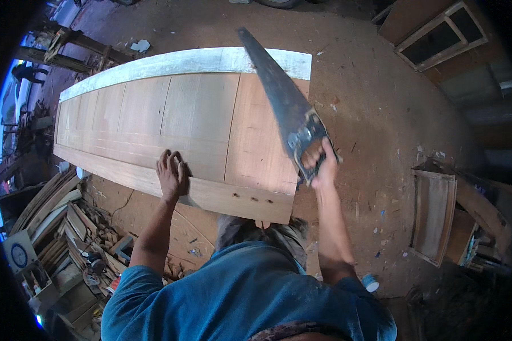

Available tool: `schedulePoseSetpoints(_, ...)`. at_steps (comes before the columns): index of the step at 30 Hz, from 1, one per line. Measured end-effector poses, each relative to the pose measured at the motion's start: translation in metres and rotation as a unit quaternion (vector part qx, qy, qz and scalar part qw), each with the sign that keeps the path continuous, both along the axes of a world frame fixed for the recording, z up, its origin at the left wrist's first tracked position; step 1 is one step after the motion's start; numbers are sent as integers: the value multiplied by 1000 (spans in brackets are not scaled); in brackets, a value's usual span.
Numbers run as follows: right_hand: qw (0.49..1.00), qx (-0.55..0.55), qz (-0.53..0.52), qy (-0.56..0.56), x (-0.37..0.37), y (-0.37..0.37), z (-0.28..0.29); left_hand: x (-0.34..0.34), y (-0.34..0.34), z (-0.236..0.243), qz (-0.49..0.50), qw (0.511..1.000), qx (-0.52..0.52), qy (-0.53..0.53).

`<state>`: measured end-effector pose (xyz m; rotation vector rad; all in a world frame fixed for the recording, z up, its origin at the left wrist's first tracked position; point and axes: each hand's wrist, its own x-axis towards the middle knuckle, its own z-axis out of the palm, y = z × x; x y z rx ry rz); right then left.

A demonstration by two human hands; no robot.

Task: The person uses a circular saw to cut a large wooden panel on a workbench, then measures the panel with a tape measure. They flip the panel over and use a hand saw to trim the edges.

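A long wooden door-like panel (pixel 202 113) lies flat before me, made of planks between a pale far rail and a plain near rail. My left hand (pixel 173 173) rests on its near rail with the fingers spread over the planks. In my right hand (pixel 322 165) is a handsaw (pixel 281 91), gripped by its dark handle near the panel's right end. The saw blade slants up and to the left across the panel's far right corner. Whether the teeth touch the wood cannot be told. Three small dark marks show on the near rail.
Offcuts and wood strips (pixel 77 233) are heaped at the left. A wooden frame (pixel 432 216) stands at the right, and another framed piece (pixel 441 34) leans at the far right. Timber beams (pixel 68 51) lie at the far left. Scraps dot the dirt floor (pixel 370 131).
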<state>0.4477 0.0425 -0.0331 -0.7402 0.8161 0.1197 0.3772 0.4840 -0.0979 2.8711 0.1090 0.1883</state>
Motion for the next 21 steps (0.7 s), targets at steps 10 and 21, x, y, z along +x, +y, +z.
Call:
schedulePoseSetpoints(10,998,39,47,17,-4,-30,-28,-4,-1,-13,52,999,-2,-5)
schedulePoseSetpoints(21,994,26,101,17,-66,-62,1,-8,7,-9,41,999,3,2)
